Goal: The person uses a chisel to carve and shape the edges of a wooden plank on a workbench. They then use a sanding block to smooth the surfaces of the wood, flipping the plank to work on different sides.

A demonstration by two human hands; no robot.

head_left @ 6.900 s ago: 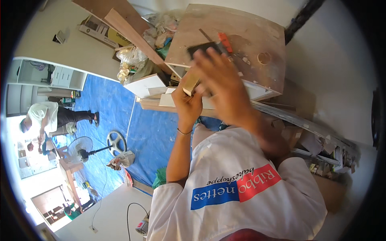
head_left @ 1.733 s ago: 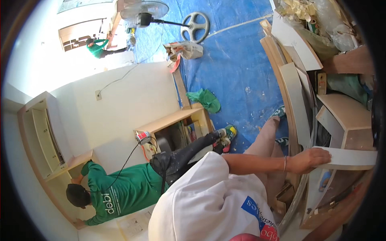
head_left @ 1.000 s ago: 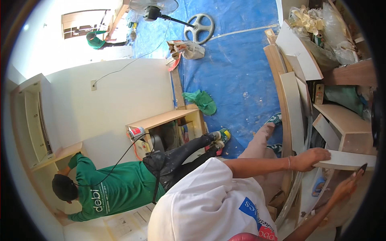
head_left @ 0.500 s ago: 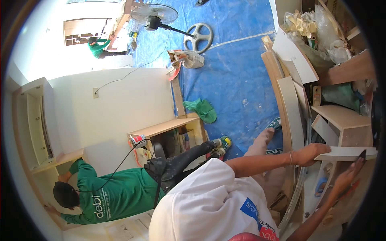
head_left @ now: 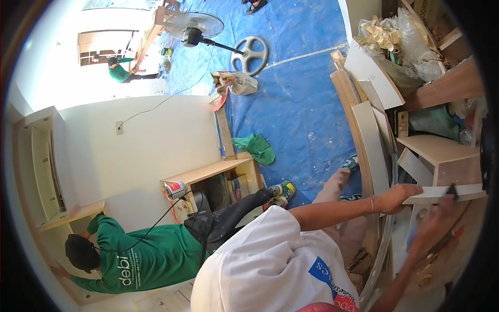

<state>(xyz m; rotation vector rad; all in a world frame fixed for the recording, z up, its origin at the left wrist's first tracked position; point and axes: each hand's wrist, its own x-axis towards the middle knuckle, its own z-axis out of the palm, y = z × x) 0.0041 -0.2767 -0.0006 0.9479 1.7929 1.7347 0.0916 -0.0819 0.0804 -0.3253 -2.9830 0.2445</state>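
My left hand (head_left: 396,198) grips the near end of a long, narrow white board (head_left: 434,194) lying crosswise at the right. My right hand (head_left: 434,218), smeared by motion, is up against the board's lower side. A small dark flat piece (head_left: 452,192) juts up from its fingers over the board; its exact kind is too blurred to tell. A pale wooden box cabinet (head_left: 442,151) stands just beyond the board. Under the right hand, several tools lie partly hidden.
Long boards (head_left: 370,148) lean along the work area's side. A person in green (head_left: 145,252) reaches into a wall cabinet at left. A standing fan (head_left: 193,28), a green cloth (head_left: 257,149) and a paper sack (head_left: 236,83) sit on blue sheeting (head_left: 306,104). Plastic-wrapped scraps (head_left: 387,39) lie far right.
My right hand has moved left along the board with the dark piece, toward my left hand. My left hand keeps its hold. The view has shifted slightly.
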